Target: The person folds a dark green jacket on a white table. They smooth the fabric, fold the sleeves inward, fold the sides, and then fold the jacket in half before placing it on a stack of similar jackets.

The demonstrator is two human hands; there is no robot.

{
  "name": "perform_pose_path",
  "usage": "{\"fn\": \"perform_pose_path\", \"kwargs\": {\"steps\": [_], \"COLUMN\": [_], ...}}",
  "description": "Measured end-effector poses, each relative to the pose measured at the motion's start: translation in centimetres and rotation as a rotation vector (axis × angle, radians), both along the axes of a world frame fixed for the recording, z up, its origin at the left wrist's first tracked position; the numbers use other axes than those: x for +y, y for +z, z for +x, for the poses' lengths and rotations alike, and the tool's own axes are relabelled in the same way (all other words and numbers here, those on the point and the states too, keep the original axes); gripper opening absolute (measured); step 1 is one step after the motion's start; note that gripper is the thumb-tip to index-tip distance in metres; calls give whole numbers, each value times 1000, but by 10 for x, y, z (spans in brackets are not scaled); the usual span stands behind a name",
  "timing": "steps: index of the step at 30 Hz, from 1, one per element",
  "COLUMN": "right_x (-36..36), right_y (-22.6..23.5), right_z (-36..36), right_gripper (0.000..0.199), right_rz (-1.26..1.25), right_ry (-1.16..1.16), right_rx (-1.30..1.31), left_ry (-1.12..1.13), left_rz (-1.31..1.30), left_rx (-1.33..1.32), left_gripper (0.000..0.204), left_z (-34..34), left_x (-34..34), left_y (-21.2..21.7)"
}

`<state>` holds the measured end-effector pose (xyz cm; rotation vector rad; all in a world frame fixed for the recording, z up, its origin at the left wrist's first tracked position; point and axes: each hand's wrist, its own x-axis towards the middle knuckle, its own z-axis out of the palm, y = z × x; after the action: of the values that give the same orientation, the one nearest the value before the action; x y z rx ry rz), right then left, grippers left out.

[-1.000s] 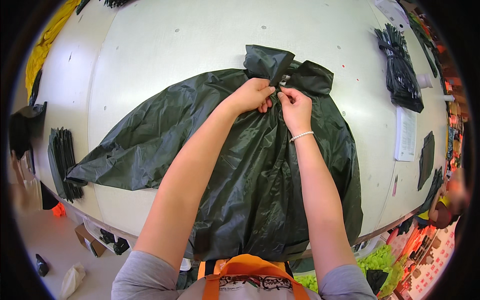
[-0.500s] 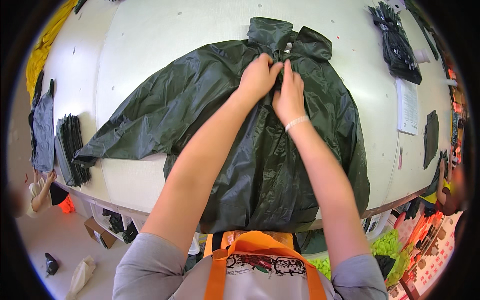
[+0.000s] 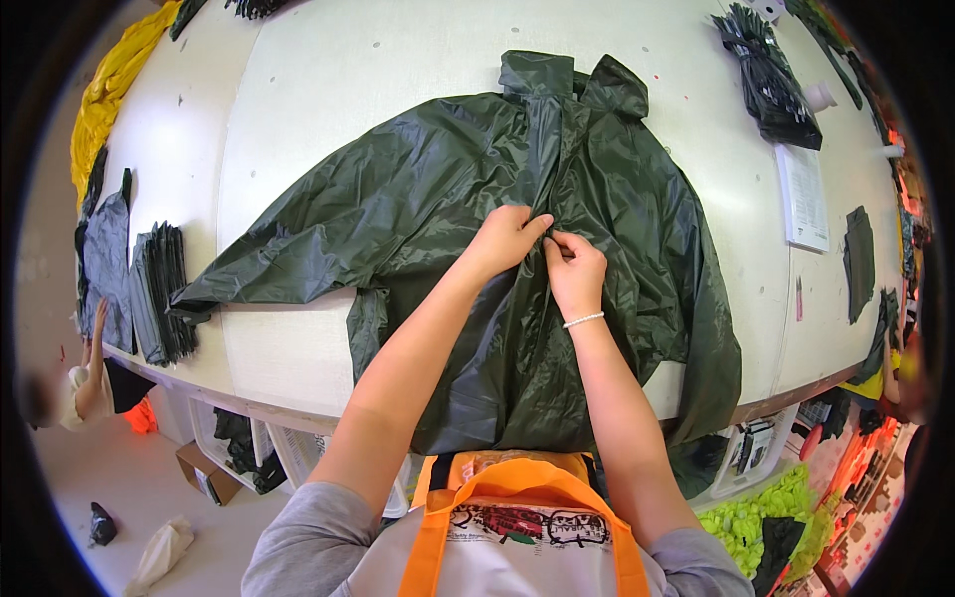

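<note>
A dark green rain jacket [image 3: 418, 189] lies spread on the white table, collar at the far end, one sleeve stretched out to the left. Midway down its front opening, my left hand [image 3: 509, 239] pinches the front edge between thumb and fingers. Just right of it, my right hand [image 3: 577, 271], a pale bracelet on its wrist, pinches the opposite edge of the same opening. My fingertips nearly meet there; whether they hold a fastener cannot be made out. Above my hands the two front edges lie close together up to the collar [image 3: 537, 75].
Folded dark pieces [image 3: 159, 294] lie by the left sleeve. Far right are a tied dark bundle [image 3: 776, 85], a paper sheet [image 3: 804, 199] and a pen [image 3: 799, 298]. Yellow fabric [image 3: 104, 99] hangs far left. White crates [image 3: 746, 453] stand under the table. Co-workers are at both sides.
Both my hands have moved down the jacket front, from just below the collar to mid-chest. The front below the collar now shows uncovered.
</note>
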<state>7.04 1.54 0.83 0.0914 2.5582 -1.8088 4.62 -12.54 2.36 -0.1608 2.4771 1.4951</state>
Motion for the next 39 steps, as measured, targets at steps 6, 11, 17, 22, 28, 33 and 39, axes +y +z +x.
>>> {"fn": "perform_pose_path", "kwargs": {"steps": [6, 11, 17, 22, 28, 33, 39], "right_x": [-12, -6, 68, 221, 237, 221, 347], "right_y": [12, 11, 43, 40, -14, -11, 15], "right_z": [0, -9, 11, 80, 106, 77, -11], "right_gripper": [19, 17, 25, 61, 48, 44, 44], "right_rz": [-196, -63, -15, 545, -205, 210, 816], "right_ry": [-8, 90, 119, -179, -475, -516, -396], "right_rx": [-94, -105, -144, -593, -592, -127, 103], "left_ry": [119, 165, 204, 382, 722, 840, 915], "left_rz": [308, 422, -640, -1053, -509, -384, -343], "left_rx": [-96, -170, 523, 319, 18, -11, 108], "left_gripper": [45, 41, 48, 71, 62, 58, 53], "left_z": [3, 9, 56, 146, 198, 132, 118], "left_x": [-1, -2, -51, -113, -112, -149, -201], "left_y": [0, -1, 19, 26, -18, -29, -14]}}
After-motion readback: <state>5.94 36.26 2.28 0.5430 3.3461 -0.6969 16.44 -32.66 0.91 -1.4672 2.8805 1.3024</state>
